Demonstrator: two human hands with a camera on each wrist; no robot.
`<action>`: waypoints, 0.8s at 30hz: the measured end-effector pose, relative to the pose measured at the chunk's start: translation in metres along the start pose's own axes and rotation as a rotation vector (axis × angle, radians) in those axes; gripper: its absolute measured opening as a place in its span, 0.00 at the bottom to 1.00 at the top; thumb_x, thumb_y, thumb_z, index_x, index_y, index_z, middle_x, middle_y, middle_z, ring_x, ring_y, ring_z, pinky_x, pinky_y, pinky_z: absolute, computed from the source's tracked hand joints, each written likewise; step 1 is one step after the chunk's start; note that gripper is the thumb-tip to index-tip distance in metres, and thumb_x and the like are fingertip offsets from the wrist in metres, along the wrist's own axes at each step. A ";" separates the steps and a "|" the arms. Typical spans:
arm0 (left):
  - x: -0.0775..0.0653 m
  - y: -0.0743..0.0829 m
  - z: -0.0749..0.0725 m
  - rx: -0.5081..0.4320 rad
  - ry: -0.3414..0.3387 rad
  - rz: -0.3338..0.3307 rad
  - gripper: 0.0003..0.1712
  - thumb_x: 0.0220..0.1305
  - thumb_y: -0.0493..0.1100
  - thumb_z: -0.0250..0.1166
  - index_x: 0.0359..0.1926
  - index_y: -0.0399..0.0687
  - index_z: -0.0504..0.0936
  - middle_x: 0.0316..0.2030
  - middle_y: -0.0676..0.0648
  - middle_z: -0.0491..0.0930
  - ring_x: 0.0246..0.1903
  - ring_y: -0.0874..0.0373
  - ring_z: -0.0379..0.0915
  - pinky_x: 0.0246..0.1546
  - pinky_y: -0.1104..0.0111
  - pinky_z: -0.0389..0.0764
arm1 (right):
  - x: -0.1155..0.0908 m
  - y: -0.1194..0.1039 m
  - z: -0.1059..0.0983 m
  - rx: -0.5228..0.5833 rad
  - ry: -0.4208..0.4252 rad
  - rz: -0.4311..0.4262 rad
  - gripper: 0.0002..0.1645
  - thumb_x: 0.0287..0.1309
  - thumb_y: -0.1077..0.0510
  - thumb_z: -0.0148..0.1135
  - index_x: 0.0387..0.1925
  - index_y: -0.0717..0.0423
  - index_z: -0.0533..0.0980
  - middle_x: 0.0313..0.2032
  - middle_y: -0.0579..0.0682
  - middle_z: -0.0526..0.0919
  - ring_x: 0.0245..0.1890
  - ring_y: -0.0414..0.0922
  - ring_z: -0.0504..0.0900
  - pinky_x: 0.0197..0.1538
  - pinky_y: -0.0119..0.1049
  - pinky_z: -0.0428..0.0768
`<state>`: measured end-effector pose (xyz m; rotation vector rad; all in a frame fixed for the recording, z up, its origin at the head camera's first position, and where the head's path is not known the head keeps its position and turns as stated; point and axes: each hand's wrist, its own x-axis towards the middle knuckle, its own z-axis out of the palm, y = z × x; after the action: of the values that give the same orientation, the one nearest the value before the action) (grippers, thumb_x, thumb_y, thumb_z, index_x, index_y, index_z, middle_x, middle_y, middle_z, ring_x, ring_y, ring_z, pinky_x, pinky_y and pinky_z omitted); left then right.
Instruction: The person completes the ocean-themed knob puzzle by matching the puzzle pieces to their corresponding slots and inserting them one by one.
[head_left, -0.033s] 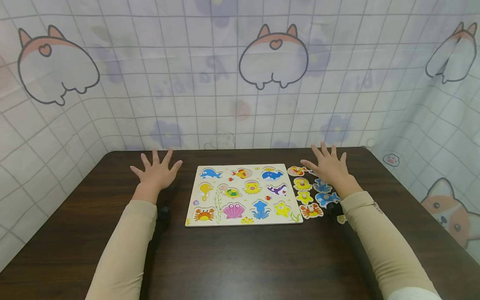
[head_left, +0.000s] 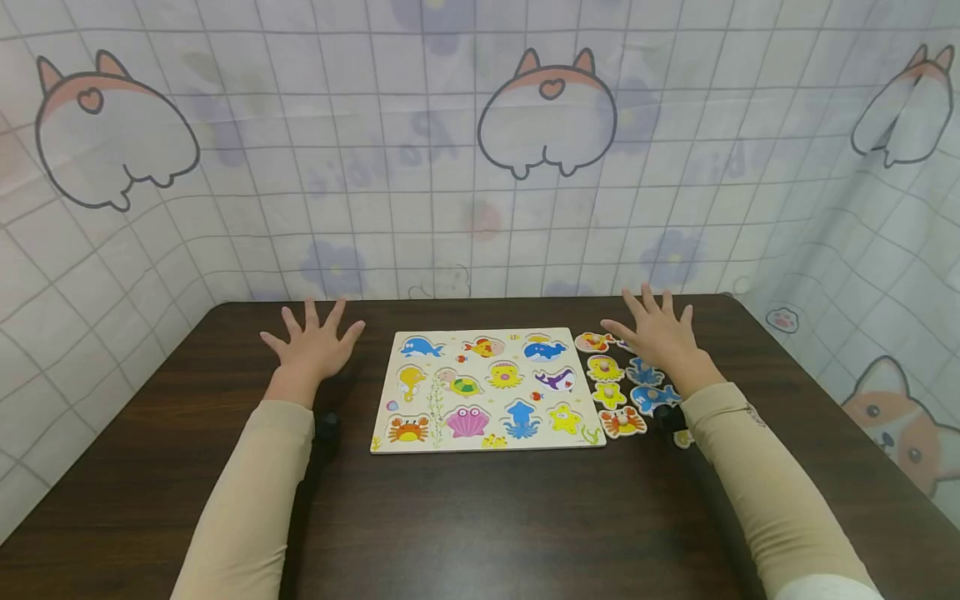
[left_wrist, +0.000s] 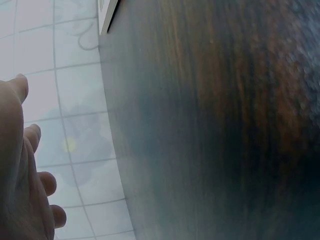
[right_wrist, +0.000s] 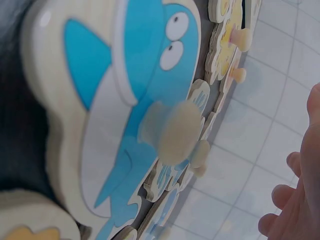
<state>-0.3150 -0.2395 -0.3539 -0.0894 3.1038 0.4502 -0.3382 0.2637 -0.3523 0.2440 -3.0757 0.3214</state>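
Observation:
My left hand (head_left: 311, 350) is held out over the table's left side, its fingers spread and nothing in them. In the left wrist view that hand (left_wrist: 22, 180) shows at the edge, apart from the tabletop. My right hand (head_left: 662, 335), fingers likewise spread and holding nothing, hovers by the knobbed puzzle pieces. Among these are a yellow octopus (head_left: 604, 367), a starfish (head_left: 609, 395), a crab (head_left: 622, 422) and a blue whale (head_left: 651, 400). The whale's wooden knob (right_wrist: 180, 132) fills the middle of the right wrist view. Between both hands lies a puzzle board (head_left: 453, 445) printed with sea animals.
Hand and sleeve partly cover the pieces at the right. Dark wood makes up the tabletop (head_left: 480, 525). A tile-patterned curtain (head_left: 420, 208) with cartoon prints rises behind the table and along both sides. Small black devices (head_left: 327, 426) sit at the wrists.

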 end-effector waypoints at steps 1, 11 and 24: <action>0.000 0.000 0.000 0.000 0.001 -0.001 0.46 0.78 0.71 0.33 0.83 0.53 0.37 0.77 0.28 0.22 0.72 0.23 0.12 0.61 0.24 0.21 | 0.000 0.000 0.000 0.002 0.000 0.000 0.54 0.74 0.27 0.42 0.82 0.59 0.43 0.79 0.70 0.34 0.75 0.73 0.28 0.68 0.74 0.27; 0.001 0.002 -0.002 -0.004 0.007 0.001 0.45 0.78 0.70 0.34 0.83 0.51 0.39 0.77 0.27 0.23 0.72 0.24 0.11 0.61 0.24 0.22 | 0.002 0.001 0.001 0.006 -0.012 -0.007 0.55 0.74 0.26 0.40 0.82 0.59 0.43 0.79 0.70 0.34 0.76 0.73 0.28 0.69 0.73 0.27; 0.002 0.003 0.001 -0.010 -0.021 0.005 0.45 0.78 0.71 0.33 0.83 0.54 0.36 0.77 0.28 0.22 0.72 0.23 0.11 0.62 0.24 0.23 | 0.000 -0.004 -0.002 0.013 -0.014 -0.063 0.56 0.73 0.25 0.40 0.82 0.60 0.43 0.79 0.70 0.36 0.76 0.72 0.31 0.69 0.74 0.31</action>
<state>-0.3168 -0.2369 -0.3543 -0.0766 3.0822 0.4631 -0.3379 0.2601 -0.3499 0.3443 -3.0730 0.3385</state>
